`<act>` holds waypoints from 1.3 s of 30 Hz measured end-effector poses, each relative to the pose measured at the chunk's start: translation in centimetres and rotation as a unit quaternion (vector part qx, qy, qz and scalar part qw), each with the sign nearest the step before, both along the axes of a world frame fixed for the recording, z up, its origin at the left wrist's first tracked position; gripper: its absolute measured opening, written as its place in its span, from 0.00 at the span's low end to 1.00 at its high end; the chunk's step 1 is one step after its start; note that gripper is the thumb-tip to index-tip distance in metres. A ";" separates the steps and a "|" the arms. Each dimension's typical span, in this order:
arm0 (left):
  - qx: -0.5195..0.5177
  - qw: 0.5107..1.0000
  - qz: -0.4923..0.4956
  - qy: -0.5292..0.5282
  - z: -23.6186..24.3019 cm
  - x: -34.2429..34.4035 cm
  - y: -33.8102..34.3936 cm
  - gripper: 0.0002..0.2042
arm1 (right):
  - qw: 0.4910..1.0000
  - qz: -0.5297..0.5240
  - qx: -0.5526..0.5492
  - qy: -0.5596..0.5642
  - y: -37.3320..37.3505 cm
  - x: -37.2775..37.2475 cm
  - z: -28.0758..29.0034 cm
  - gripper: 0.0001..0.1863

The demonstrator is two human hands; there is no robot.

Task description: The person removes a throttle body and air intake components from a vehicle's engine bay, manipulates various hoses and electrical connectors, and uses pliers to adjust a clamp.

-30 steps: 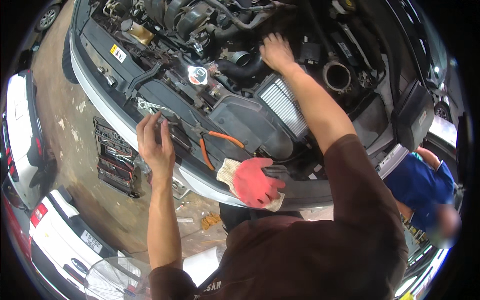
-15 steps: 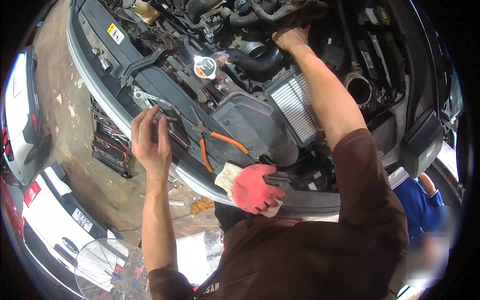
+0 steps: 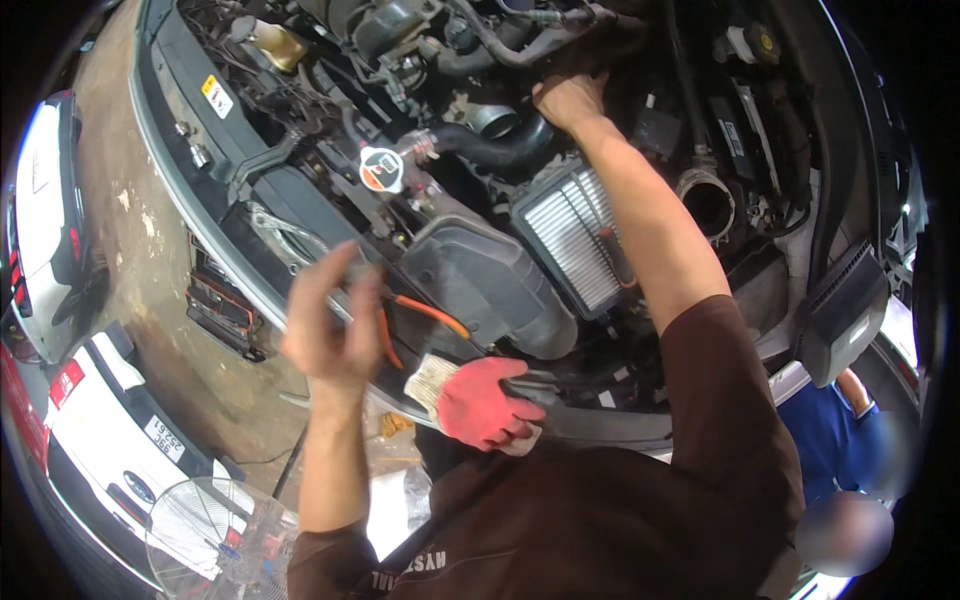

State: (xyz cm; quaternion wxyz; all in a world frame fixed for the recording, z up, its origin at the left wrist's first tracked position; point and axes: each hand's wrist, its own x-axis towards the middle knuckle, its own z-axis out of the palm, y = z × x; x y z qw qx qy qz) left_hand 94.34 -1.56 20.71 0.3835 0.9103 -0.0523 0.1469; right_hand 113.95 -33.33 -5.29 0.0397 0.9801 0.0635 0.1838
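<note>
My left hand (image 3: 335, 315) hovers over the front edge of the engine bay, its fingers smeared by motion, so I cannot make out whether it holds anything. Beside it are orange-handled pliers (image 3: 432, 314), partly covered by the hand. Metal wrenches (image 3: 275, 228) rest just beyond it on the front panel. My right hand (image 3: 570, 100) reaches deep among the engine parts, close to a black rubber hose (image 3: 500, 150), its fingertips mostly hidden. Under my right forearm lies a pleated air filter (image 3: 565, 240), with a dark and orange handle (image 3: 615, 258) on it.
A red-and-cream work glove (image 3: 490, 405) lies on the front edge by a black plastic housing (image 3: 480, 280). Sockets (image 3: 195, 152) sit farther left. On the floor are a tool box (image 3: 225, 310) and a fan (image 3: 215, 540). A person in blue (image 3: 835, 430) is at the right.
My left hand has moved right and nearer to me, away from the wrenches and over the pliers. My right hand stays among the engine parts. The view has shifted slightly.
</note>
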 end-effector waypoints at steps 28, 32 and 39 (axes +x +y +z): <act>-0.232 0.949 -0.099 0.186 6.0 -15.1 -6.9 0.14 | 0.280 -0.093 0.853 0.431 7.1 -34.7 31.5 0.19; -0.083 0.980 -0.081 0.164 5.8 -13.0 -3.6 0.19 | 0.314 -0.060 0.879 0.355 4.3 -39.9 31.6 0.18; 0.143 0.931 0.207 0.264 -1.0 2.9 8.2 0.21 | 0.362 -0.036 0.898 0.246 3.4 -46.1 36.1 0.15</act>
